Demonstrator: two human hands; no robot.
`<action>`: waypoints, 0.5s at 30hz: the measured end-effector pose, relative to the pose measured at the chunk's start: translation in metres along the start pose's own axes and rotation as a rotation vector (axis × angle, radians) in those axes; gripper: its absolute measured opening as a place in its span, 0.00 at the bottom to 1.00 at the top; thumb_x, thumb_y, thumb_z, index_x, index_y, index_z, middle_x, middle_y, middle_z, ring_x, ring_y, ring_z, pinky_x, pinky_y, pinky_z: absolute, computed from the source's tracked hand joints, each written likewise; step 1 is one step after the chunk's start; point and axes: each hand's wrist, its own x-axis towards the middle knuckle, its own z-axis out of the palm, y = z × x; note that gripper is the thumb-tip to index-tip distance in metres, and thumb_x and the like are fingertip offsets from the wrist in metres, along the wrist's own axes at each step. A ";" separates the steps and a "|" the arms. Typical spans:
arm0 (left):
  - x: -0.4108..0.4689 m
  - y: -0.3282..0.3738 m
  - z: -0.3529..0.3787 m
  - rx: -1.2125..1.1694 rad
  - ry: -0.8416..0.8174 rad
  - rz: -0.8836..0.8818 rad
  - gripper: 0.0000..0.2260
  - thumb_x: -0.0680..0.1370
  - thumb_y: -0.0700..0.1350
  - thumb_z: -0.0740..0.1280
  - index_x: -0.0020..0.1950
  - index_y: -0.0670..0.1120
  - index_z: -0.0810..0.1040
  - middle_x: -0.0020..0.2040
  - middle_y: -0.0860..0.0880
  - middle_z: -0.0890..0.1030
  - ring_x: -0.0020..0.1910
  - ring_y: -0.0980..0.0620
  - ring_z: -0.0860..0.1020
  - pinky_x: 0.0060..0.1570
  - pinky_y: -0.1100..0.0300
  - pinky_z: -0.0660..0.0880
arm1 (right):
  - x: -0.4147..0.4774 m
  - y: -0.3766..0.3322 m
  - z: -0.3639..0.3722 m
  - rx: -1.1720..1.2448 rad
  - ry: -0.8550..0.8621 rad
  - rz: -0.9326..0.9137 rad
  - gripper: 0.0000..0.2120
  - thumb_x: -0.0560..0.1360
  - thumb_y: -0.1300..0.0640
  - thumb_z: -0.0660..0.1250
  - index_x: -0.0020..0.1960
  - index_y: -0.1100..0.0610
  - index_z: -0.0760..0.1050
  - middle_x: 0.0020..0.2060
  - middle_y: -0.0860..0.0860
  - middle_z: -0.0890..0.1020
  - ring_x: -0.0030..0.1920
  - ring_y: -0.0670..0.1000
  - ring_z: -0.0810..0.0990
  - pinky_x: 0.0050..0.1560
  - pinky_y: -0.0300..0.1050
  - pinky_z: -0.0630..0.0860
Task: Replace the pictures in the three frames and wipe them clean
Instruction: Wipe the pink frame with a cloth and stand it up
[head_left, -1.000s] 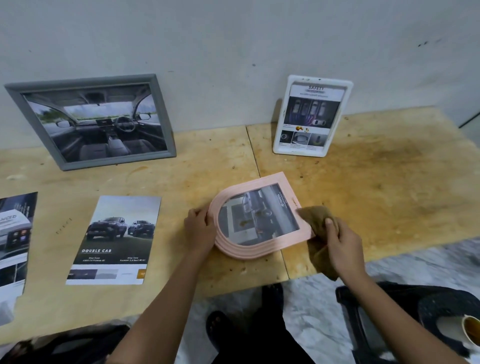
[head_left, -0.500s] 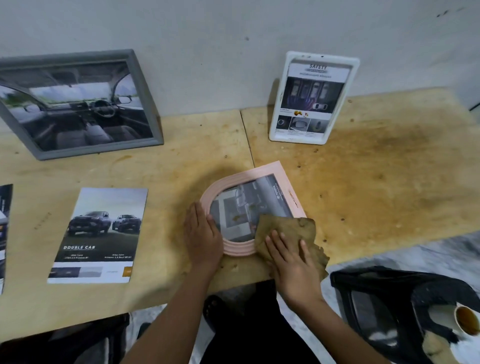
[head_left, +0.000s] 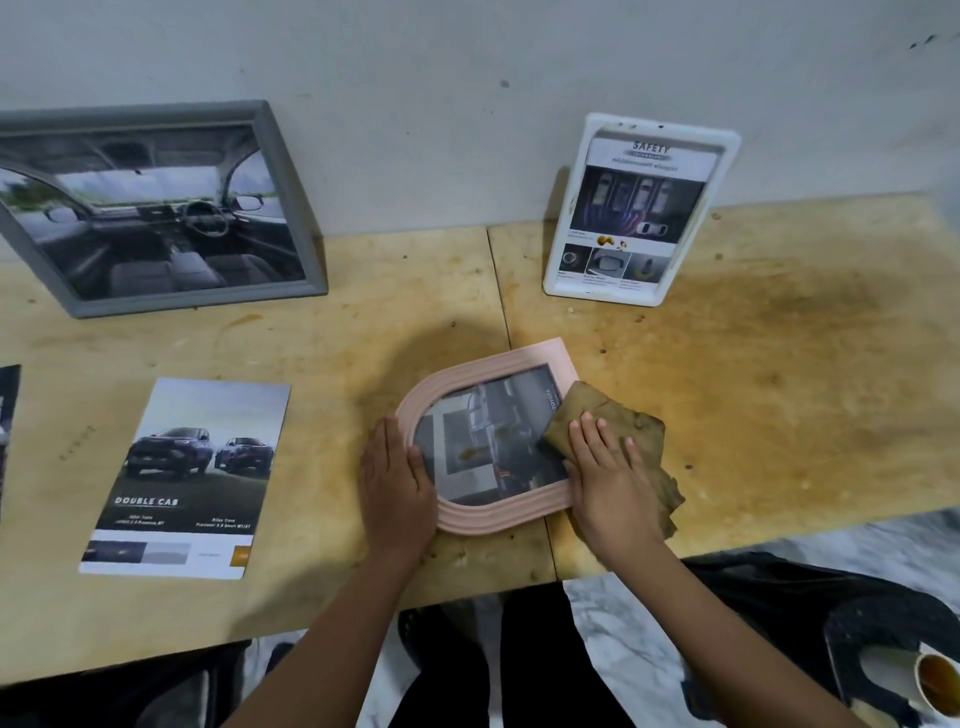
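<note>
Just left of right fingers (head_left: 597, 441), flat on cloth (head_left: 636, 418): smudged glass (head_left: 470, 454) of pink frame (head_left: 467, 517), lengthwise toward left fingers (head_left: 396, 447), flat on arched end.

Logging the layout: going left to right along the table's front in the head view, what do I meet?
Double Cab brochure → left hand → pink frame → right hand pressing the brown cloth.

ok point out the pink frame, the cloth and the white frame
pink frame (head_left: 483, 522), head view, on its lower rim
cloth (head_left: 644, 431), head view, bare part near its right edge
white frame (head_left: 636, 213), head view, middle of its picture
</note>
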 end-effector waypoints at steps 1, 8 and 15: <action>0.000 0.000 0.000 -0.005 0.000 -0.004 0.23 0.82 0.48 0.49 0.76 0.41 0.56 0.75 0.43 0.61 0.74 0.46 0.59 0.74 0.51 0.55 | 0.006 0.001 -0.001 0.001 -0.007 -0.006 0.25 0.75 0.51 0.50 0.65 0.60 0.74 0.64 0.54 0.76 0.65 0.55 0.74 0.63 0.57 0.70; 0.002 0.001 0.000 -0.018 0.000 -0.015 0.22 0.82 0.45 0.54 0.75 0.41 0.57 0.75 0.43 0.61 0.74 0.47 0.59 0.74 0.53 0.53 | 0.038 -0.001 -0.007 0.116 0.024 -0.096 0.22 0.82 0.52 0.48 0.74 0.55 0.59 0.75 0.49 0.58 0.76 0.48 0.54 0.74 0.48 0.52; -0.001 0.005 -0.004 0.009 0.017 -0.055 0.25 0.80 0.51 0.49 0.75 0.42 0.58 0.75 0.45 0.63 0.73 0.47 0.62 0.71 0.59 0.51 | 0.081 -0.018 -0.004 0.356 0.096 -0.120 0.21 0.80 0.51 0.51 0.69 0.58 0.69 0.71 0.54 0.67 0.73 0.56 0.61 0.72 0.58 0.61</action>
